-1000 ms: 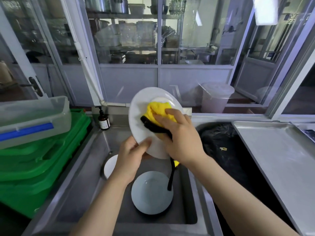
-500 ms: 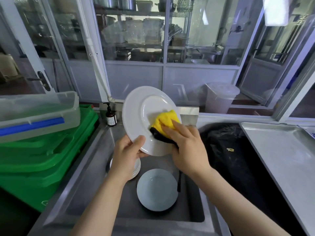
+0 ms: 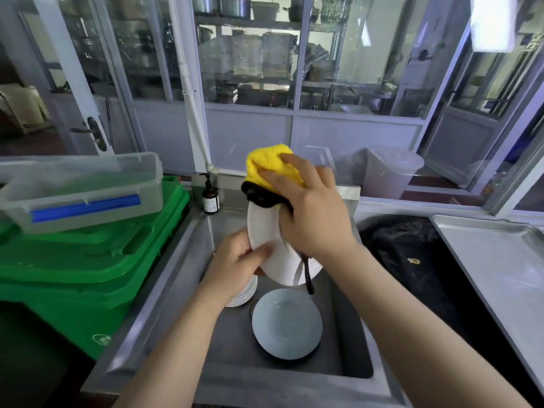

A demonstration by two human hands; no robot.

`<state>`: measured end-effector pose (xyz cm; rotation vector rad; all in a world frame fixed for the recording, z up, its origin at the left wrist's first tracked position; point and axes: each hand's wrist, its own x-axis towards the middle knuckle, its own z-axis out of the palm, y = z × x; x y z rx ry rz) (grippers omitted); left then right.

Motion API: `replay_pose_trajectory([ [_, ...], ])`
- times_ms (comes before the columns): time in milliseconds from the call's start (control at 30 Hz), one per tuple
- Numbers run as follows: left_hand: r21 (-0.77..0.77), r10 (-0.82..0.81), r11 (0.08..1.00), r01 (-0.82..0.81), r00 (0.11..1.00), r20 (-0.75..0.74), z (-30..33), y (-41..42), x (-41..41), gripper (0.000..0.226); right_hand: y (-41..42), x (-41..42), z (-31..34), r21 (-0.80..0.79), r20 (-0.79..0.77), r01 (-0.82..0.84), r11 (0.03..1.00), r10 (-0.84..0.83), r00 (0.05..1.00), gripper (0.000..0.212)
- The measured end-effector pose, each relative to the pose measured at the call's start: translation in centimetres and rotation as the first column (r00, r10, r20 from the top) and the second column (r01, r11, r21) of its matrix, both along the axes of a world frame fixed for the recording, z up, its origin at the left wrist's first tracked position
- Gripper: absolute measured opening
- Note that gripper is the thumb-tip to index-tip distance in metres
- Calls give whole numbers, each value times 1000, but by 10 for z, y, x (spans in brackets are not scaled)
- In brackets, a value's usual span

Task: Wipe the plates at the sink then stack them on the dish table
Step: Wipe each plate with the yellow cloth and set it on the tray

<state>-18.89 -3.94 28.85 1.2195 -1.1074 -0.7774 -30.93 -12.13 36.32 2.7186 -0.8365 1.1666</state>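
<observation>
At frame centre, the left hand (image 3: 235,265) grips the tilted plate (image 3: 272,254) by its lower rim over the sink (image 3: 176,290). The right hand (image 3: 309,213) presses the yellow cloth (image 3: 265,163) against its top edge (1 plate; others wait below). Best to wipe right around the rim.

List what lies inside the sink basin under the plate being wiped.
In the sink lie a pale blue dish and, further left, a stack of white plates. The left hand and the held plate cover most of that stack, so its count cannot be told.
</observation>
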Motion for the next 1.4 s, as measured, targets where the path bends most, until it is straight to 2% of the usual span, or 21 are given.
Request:
replay_pose_trajectory([
  [200, -4, -33, 999, 33, 999, 1, -4, 18, 21, 19, -43, 12, 3, 214, 31, 118, 970, -128, 991, 63],
  [267, 0, -18, 1000, 18, 999, -32, -7, 24, 29, 22, -55, 12, -1, 293, 68, 111, 950, -136, 988, 60],
  [367, -11, -4, 1000, 3, 996, -91, -11, 31, 42, 40, -63, 9, -14, 413, 141, 84, 907, -155, 978, 56],
  [467, -25, 19, 999, -23, 985, -174, -13, 33, 57, 31, -60, 6, -30, 475, 177, 67, 877, -170, 970, 55],
  [533, -42, 28, 998, -40, 968, -249, -14, 33, 64, 17, -54, 5, -41, 478, 175, 45, 877, -145, 974, 57],
  [733, -107, 65, 986, -126, 890, -452, -11, 28, 75, 21, -20, 8, -64, 429, 184, 47, 902, -138, 973, 61],
  [867, -150, 61, 976, -158, 860, -507, -11, 22, 78, 25, 10, 15, -66, 311, 136, 61, 948, -108, 985, 63],
  [967, -186, 47, 967, -173, 841, -539, -9, 14, 76, 17, 35, 25, -67, 272, 100, -5, 962, -23, 995, 63],
  [1033, -199, 33, 965, -168, 836, -547, -7, 10, 77, 20, 45, 30, -67, 249, 85, -62, 967, 42, 996, 64],
  [1100, -185, 49, 965, -183, 827, -560, -7, 8, 80, 20, 47, 30, -65, 289, 112, -149, 946, 122, 986, 65],
  [1167, -171, 66, 965, -199, 815, -575, -7, 8, 83, 21, 45, 27, -63, 385, 285, -281, 879, 176, 942, 63],
  [1200, -171, 68, 964, -201, 814, -577, -6, 9, 84, 22, 43, 25, -62, 430, 395, -313, 847, 135, 908, 61],
  [1267, -176, 58, 965, -192, 816, -575, -6, 10, 84, 22, 36, 21, -61, 568, 564, -300, 767, -97, 820, 53],
  [1300, -181, 47, 966, -184, 815, -577, -5, 12, 83, 22, 31, 19, -61, 661, 610, -311, 683, -248, 753, 45],
  [1333, -187, 33, 967, -173, 811, -584, -4, 14, 82, 24, 27, 17, -60, 756, 615, -358, 548, -406, 676, 36],
  [1400, -209, -18, 968, -135, 800, -600, -4, 16, 81, 23, 22, 11, -59, 781, 591, -565, 266, -604, 534, 20],
])
